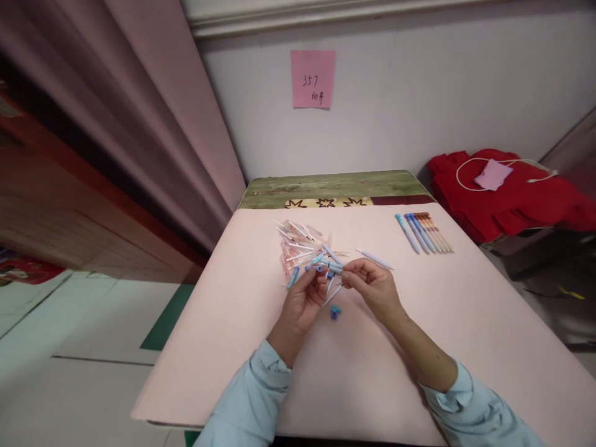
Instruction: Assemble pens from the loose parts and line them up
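My left hand and my right hand meet over the pink table cover, just in front of a loose pile of pen parts. The left hand's fingers are curled round a small blue pen part. Pinched in the right hand's fingers is a pale blue pen barrel that points toward the left hand. A small blue piece lies on the cover between my wrists. One white barrel lies just beyond the right hand.
A row of several assembled pens, blue and orange, lies at the table's far right. A red cloth with a white cable sits to the right of the table. A pink note hangs on the wall; a curtain hangs at left.
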Available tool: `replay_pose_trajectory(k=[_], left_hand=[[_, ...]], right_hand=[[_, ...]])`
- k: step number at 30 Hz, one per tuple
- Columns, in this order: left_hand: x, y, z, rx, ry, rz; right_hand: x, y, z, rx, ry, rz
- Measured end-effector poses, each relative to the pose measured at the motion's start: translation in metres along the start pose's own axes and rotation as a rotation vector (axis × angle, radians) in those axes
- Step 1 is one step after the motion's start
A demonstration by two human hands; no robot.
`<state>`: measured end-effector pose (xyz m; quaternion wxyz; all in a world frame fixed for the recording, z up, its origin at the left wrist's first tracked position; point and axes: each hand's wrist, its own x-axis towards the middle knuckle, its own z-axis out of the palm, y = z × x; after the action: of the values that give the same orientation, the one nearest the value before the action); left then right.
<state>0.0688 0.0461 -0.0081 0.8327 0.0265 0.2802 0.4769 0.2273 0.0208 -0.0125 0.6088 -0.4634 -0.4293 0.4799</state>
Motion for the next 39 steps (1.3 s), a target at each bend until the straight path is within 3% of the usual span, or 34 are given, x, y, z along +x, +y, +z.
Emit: replay_pose_trajectory(k=[4,7,15,23,31,39], left_hand=[[-0.007,0.005,0.002,-0.218,-0.061,-0.079],[-0.009,0.006,0.003,-0.236,-0.059,-0.079],[-0.001,0.0,-0.003,-0.095,-0.084,-0.05],[0.005,-0.005,-0.009,0.128,-0.054,0.042],[0.0,-0.011,-0.003,0.254,-0.129,0.085],[-0.002,-0.012,0.0,0.367,-0.145,0.126]], right_hand=[[-0.001,-0.001,0.0,0.047,-0.01,-0.029],[-0.002,0.0,0.0,0.051,-0.03,-0.031],[-0.006,-0.003,0.002,0.03,-0.05,-0.041],[-0.009,-0.006,0.004,-0.144,-0.019,-0.132],[-0.01,-0.009,0.0,-0.449,-0.012,-0.496],[-0.008,-0.005,-0.002,-0.52,0.001,-0.557]])
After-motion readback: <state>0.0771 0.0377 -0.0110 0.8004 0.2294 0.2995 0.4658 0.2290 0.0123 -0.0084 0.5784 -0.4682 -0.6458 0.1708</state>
